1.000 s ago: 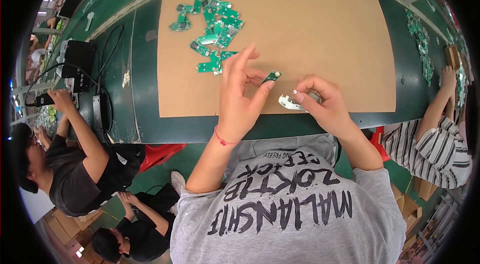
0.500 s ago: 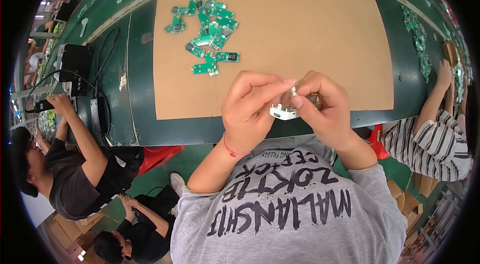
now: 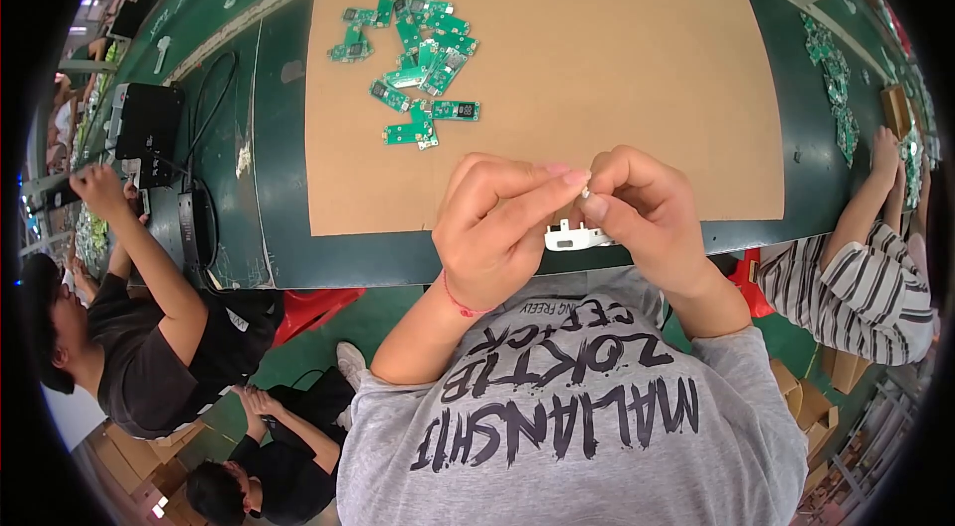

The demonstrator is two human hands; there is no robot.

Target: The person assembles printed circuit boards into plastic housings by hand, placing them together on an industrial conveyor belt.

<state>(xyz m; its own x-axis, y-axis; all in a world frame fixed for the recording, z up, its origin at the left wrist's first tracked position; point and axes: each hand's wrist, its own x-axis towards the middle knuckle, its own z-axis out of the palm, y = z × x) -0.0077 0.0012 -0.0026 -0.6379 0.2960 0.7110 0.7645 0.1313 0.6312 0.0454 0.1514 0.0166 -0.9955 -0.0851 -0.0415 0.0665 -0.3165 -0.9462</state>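
Observation:
My left hand (image 3: pixel 489 227) is closed, its thumb and forefinger tips pinched together at a small white piece (image 3: pixel 586 194). Against the same piece rest the fingertips of my right hand (image 3: pixel 649 217), also closed. A white plastic housing (image 3: pixel 569 240) with a slot in its end and small upright tabs sits below the fingertips. My right hand's lower fingers appear to hold it; its far part is hidden behind that hand. Beyond my hands, a loose heap of green circuit boards (image 3: pixel 406 76) lies on the cardboard sheet (image 3: pixel 617 48), some with a dark display.
Under the cardboard is a dark green table (image 3: pixel 298 257). On its left stand a black box (image 3: pixel 149 123) and a black adapter (image 3: pixel 196 227) with cables. More green boards (image 3: pixel 836 88) lie at the right. Co-workers sit on both sides, one in a striped shirt (image 3: pixel 846 282).
The housing has tilted, showing more of its slotted end. My left fingertips have shifted slightly toward the right hand's fingertips. The left co-worker's arm has risen.

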